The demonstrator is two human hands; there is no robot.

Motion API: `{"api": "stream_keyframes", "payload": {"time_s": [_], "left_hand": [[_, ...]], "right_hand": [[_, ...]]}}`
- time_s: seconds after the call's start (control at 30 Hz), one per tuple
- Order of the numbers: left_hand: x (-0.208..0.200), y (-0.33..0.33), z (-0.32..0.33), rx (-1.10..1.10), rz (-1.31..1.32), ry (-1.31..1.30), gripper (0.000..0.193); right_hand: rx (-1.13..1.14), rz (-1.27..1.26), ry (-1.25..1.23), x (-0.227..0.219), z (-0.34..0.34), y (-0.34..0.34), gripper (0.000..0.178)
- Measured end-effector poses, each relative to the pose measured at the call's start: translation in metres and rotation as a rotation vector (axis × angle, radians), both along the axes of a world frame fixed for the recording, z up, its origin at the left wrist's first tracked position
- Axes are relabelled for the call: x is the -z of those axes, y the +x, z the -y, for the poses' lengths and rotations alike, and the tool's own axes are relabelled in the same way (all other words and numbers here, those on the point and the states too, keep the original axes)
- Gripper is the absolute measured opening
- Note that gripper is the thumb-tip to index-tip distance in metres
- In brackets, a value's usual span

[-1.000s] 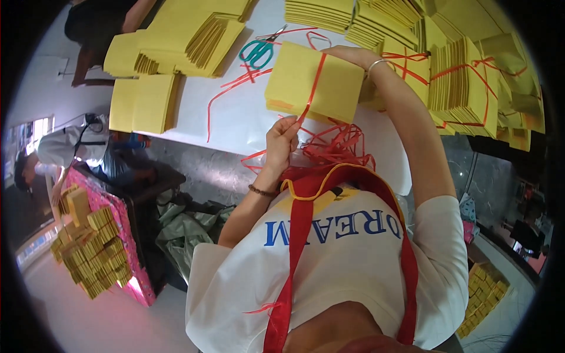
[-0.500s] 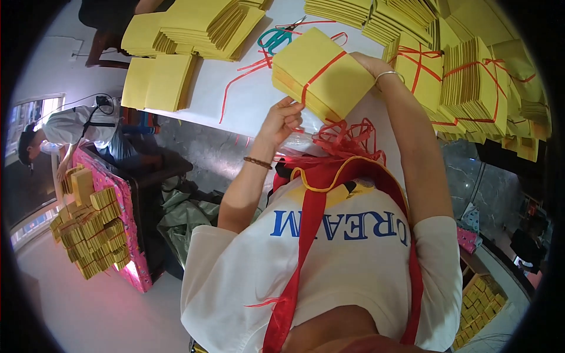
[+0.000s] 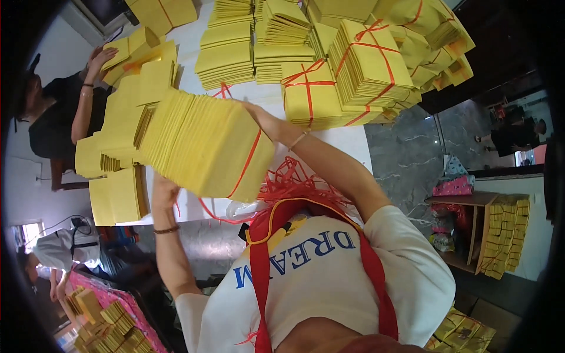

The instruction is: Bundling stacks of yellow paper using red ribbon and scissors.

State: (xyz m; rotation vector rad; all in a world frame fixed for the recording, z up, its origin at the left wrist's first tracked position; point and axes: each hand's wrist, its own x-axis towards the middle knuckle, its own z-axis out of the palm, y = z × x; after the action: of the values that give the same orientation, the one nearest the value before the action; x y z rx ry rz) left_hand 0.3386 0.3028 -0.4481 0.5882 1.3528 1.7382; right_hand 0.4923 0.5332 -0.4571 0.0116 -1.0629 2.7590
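The white surface (image 3: pixel 350 140) is lying under the yellow paper stack (image 3: pixel 203 141), which is tilting in our hands. To do this well, we should be pressing the papers together evenly, so none are slipping out. Our right hand (image 3: pixel 263 125) is holding the stack's far right edge, its grip clamping there. Our left hand (image 3: pixel 165 192) is resting by the stack's near left side; its fingers are hiding, so we cannot tell its grip. A red ribbon (image 3: pixel 246 163) is crossing the stack's right face.
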Motion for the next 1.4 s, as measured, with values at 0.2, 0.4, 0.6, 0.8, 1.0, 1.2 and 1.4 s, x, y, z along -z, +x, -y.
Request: {"api": "stream_keyframes", "payload": {"time_s": [0.2, 0.4, 0.6, 0.8, 1.0, 1.2, 1.4], "left_hand": [[-0.076, -0.023, -0.071, 0.395, -1.029, 0.004, 0.049], [-0.029, -0.002, -0.078, 0.571, -1.263, -0.131, 0.057], [-0.022, 0.014, -0.074, 0.706, -1.331, -0.200, 0.062], [-0.027, 0.018, -0.066, 0.724, -1.378, -0.230, 0.061], [-0.037, 0.021, -0.071, 0.678, -1.399, -0.167, 0.055], [-0.097, 0.014, -0.074, 0.471, -0.758, -0.131, 0.042], [-0.079, 0.025, -0.126, 0.458, -0.936, 0.041, 0.038]], "right_hand": [[0.205, 0.107, 0.210, 0.004, -0.042, -0.021, 0.033], [0.310, 0.241, 0.048, 0.055, -0.017, 0.007, 0.027], [0.602, 0.206, 0.349, 0.037, -0.008, 0.022, 0.024], [0.430, 0.076, 1.352, -0.019, -0.016, 0.029, 0.024], [0.067, 0.352, 0.995, -0.022, -0.003, -0.003, 0.025], [0.186, 0.370, 1.084, -0.016, 0.013, -0.011, 0.028], [0.129, 0.211, 0.995, -0.021, 0.009, -0.003, 0.027]]}}
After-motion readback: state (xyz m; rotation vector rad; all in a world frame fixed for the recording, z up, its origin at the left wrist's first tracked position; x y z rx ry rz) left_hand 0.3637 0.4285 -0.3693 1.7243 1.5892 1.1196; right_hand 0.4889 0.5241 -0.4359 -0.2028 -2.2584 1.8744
